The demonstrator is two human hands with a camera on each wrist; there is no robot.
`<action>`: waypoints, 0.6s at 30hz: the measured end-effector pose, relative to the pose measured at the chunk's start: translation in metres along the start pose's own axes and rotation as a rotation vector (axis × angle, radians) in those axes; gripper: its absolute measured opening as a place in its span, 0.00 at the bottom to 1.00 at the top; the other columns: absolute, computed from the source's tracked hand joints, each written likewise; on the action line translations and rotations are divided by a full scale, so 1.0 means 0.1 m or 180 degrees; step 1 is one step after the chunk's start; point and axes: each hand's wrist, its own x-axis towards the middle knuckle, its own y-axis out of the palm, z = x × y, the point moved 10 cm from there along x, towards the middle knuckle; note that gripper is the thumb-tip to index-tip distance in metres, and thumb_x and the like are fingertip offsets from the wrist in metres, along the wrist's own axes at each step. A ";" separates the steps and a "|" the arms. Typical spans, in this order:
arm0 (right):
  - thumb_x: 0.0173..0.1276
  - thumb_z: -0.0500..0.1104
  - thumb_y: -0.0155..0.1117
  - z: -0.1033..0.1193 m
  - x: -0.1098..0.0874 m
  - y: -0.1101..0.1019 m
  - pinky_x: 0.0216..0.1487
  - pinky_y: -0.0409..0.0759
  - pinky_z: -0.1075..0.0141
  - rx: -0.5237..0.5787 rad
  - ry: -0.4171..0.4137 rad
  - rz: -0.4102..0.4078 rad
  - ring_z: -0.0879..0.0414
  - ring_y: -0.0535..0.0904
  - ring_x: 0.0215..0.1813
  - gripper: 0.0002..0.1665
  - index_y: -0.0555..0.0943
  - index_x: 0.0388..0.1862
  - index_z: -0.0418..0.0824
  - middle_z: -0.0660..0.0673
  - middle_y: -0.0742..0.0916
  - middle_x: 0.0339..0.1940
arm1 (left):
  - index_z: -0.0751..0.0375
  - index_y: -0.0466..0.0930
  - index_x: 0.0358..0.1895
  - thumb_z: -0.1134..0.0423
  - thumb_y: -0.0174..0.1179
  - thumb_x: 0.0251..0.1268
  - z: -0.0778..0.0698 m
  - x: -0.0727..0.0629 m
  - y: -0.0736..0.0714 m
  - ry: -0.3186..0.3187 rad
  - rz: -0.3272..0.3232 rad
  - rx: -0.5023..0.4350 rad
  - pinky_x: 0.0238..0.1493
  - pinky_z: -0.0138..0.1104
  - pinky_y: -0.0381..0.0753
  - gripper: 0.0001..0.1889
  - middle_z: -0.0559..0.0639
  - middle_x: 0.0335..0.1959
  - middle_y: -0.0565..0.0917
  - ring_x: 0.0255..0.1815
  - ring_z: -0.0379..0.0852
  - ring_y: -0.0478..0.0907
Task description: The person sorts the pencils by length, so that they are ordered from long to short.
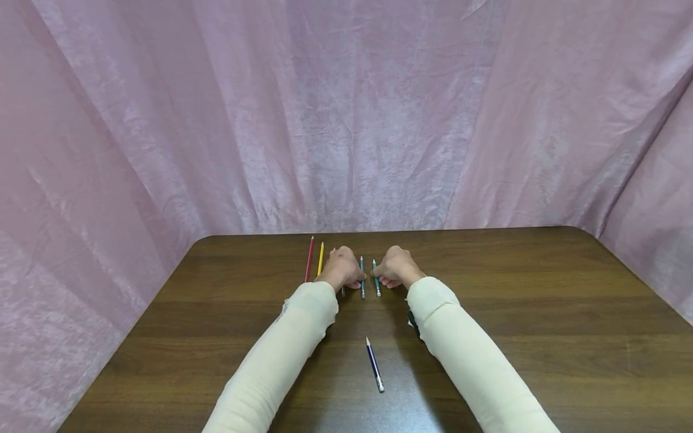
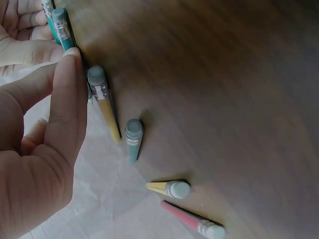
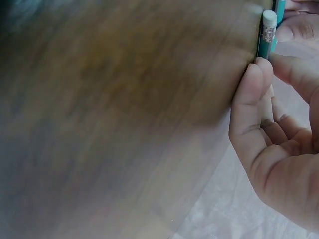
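My left hand [image 1: 344,269] pinches a teal pencil [image 1: 363,290] between thumb and forefinger; its grey eraser end [image 2: 60,22] shows in the left wrist view. Just to the right, my right hand [image 1: 397,267] pinches a second teal pencil [image 1: 378,288], which has a white eraser [image 3: 269,19]. These two pencils stand side by side with a small gap, tips toward the far edge. Left of them, an orange-yellow pencil [image 2: 107,112] and another teal pencil [image 2: 133,137] lie partly hidden by the left hand in the head view.
A yellow pencil [image 1: 320,258] and a red pencil [image 1: 309,260] lie farther left in the row. Nearer the body, a dark blue pencil [image 1: 374,364] lies slightly slanted between the forearms. Behind the wooden table [image 1: 514,288] hangs a pink curtain [image 1: 346,120].
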 end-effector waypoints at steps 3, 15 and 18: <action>0.63 0.36 0.72 0.00 -0.01 0.00 0.20 0.84 0.69 0.0012 -0.0020 0.0012 0.60 0.77 0.13 0.14 0.83 0.19 0.33 0.46 0.82 0.13 | 0.67 0.82 0.22 0.67 0.74 0.57 0.00 0.00 -0.01 0.0004 -0.0001 -0.0006 0.31 0.28 0.85 0.12 0.69 0.41 0.80 0.12 0.39 0.80; 0.66 0.35 0.66 0.10 -0.30 -0.12 0.28 0.87 0.67 0.0124 -0.0436 0.0208 0.59 0.82 0.21 0.09 0.86 0.33 0.27 0.43 0.86 0.21 | 0.69 0.86 0.22 0.72 0.70 0.59 -0.03 -0.06 -0.12 0.0187 0.0146 -0.0283 0.25 0.31 0.87 0.08 0.55 0.18 0.85 0.15 0.42 0.83; 0.68 0.35 0.65 0.15 -0.42 -0.17 0.30 0.88 0.66 0.0151 -0.0593 0.0321 0.57 0.83 0.23 0.11 0.85 0.36 0.25 0.41 0.86 0.23 | 0.68 0.87 0.25 0.72 0.69 0.60 -0.06 -0.12 -0.18 0.0320 0.0145 -0.0239 0.37 0.33 0.88 0.06 0.53 0.17 0.85 0.15 0.39 0.81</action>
